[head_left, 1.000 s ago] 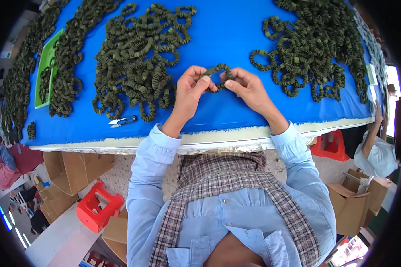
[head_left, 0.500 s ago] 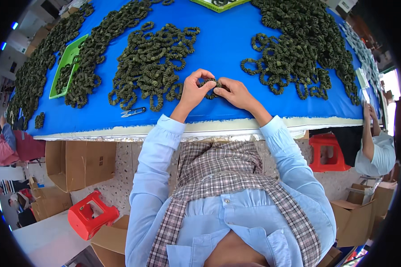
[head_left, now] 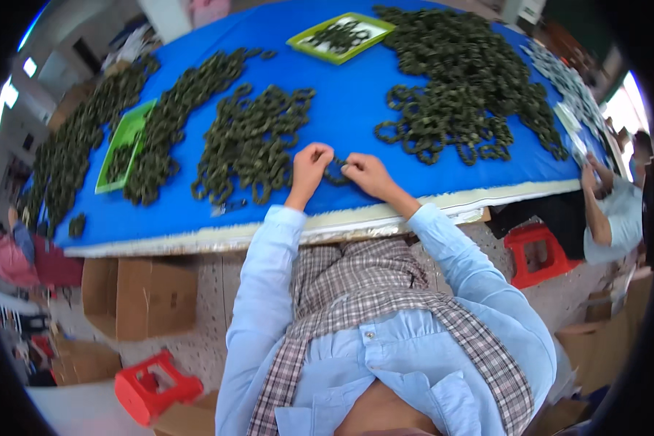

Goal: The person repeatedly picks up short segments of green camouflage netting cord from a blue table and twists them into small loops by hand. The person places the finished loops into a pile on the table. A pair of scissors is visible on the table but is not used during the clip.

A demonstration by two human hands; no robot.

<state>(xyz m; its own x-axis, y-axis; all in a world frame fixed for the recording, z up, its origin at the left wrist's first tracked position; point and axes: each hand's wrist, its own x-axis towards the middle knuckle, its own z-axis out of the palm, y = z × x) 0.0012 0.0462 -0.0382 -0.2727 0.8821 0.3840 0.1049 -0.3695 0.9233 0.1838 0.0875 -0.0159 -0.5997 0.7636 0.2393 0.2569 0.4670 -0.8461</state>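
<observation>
Since a moment ago, the left hand [head_left: 311, 173] and right hand [head_left: 371, 176] are drawing a little apart. A dark green crinkled ring [head_left: 336, 180] is hanging between them, near the six o'clock edge of the blue cloth [head_left: 345, 102]. The right fingers are pinching it; the left fingers are bunching closed beside it, gripping or not I cannot tell. From there, a small ring pile [head_left: 254, 145] is lying at ten o'clock, a big ring pile [head_left: 458, 109] at two

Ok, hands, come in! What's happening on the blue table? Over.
Left hand, right hand: pinching one green ring. Left pile, right pile on either side. Nothing seen blocking.
</observation>
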